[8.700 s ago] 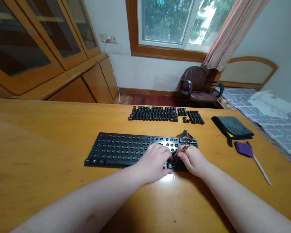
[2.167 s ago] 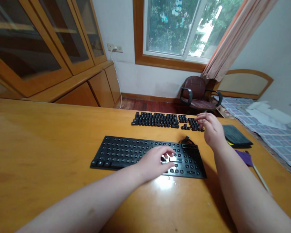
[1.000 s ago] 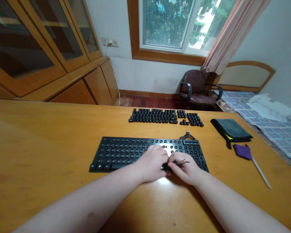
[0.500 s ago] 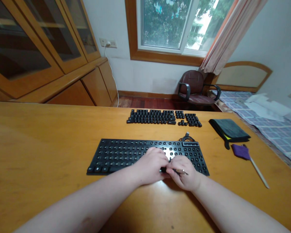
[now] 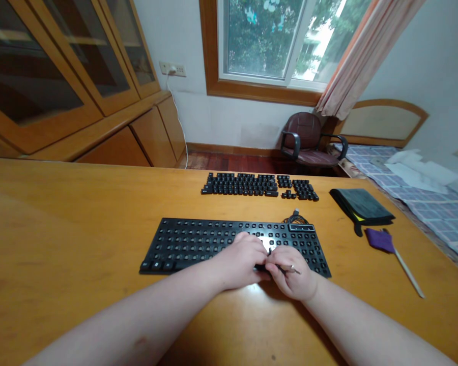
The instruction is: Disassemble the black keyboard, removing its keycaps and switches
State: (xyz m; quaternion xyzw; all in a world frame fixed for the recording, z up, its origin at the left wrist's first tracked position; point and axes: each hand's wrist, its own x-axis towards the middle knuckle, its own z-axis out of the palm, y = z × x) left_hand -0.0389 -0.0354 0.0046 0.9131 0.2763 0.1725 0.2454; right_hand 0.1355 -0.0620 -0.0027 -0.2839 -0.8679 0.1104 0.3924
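Observation:
A black keyboard (image 5: 198, 243) lies on the wooden desk in front of me, most of its keycaps off; a few remain along its bottom row at the left. My left hand (image 5: 243, 262) bends over its front part, with curled fingers on the board and the thumb by the front edge. Close against it, my right hand (image 5: 292, 273) pinches a slim tool with a metal end (image 5: 291, 268), its shiny end sticking out toward the right. The tool's other end and the keys between my hands are hidden by my fingers.
Loose black keycaps (image 5: 244, 184) lie in keyboard order behind the board. A coiled cable (image 5: 296, 218) sits at its back edge. To the right are a folded dark cloth (image 5: 362, 204) and a brush with purple bristles (image 5: 379, 240). The desk (image 5: 80, 213) ends before a chair (image 5: 307, 140).
The whole view has shifted slightly. Both hands stay on the keyboard in nearly the same pose, the tool still in my right hand.

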